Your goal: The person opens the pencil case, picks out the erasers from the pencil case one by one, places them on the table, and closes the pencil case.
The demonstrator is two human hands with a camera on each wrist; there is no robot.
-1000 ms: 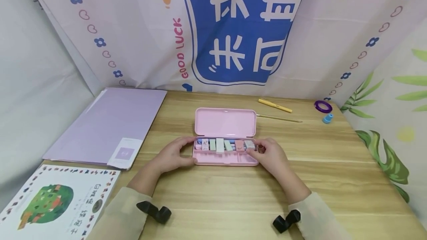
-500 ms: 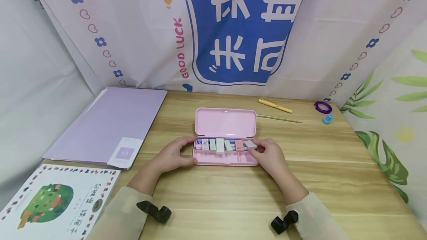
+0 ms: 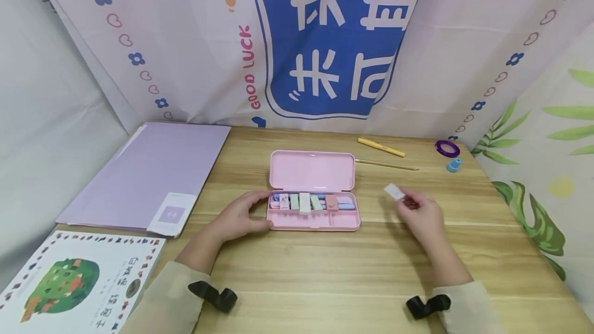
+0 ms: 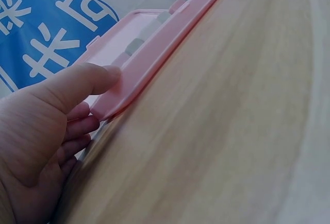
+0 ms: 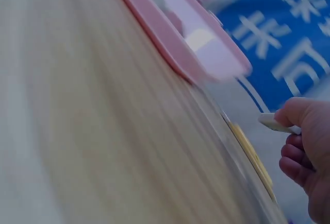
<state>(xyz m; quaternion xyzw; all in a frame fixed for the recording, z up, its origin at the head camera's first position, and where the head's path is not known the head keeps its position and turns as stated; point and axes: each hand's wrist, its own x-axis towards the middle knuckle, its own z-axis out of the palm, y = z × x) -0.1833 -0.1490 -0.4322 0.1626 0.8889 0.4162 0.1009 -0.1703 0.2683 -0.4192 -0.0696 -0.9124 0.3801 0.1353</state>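
Note:
A pink pencil case (image 3: 313,223) lies with its lid raised at mid-table in the head view. Several erasers, among them a white one (image 3: 304,202) and a pink one (image 3: 331,202), lie in a row across blue and pink pens in its rear compartment. My left hand (image 3: 237,216) holds the case's left end, the thumb at the front corner and fingers toward the back. Off to the right of the case, my right hand (image 3: 422,216) pinches a small white eraser (image 3: 394,191) above the table. In the right wrist view that eraser (image 5: 277,123) sticks out past the thumb.
Behind the case lie a yellow pen (image 3: 381,147) and a thin brush-like stick (image 3: 387,164). A purple ring (image 3: 447,148) and a small blue object (image 3: 454,165) are at the back right. On the left are a purple folder (image 3: 148,169) and a picture book (image 3: 116,251).
My right hand has lifted the white eraser from the right end of the row and carried it rightward, away from the case. The left hand stays at the case's left end.

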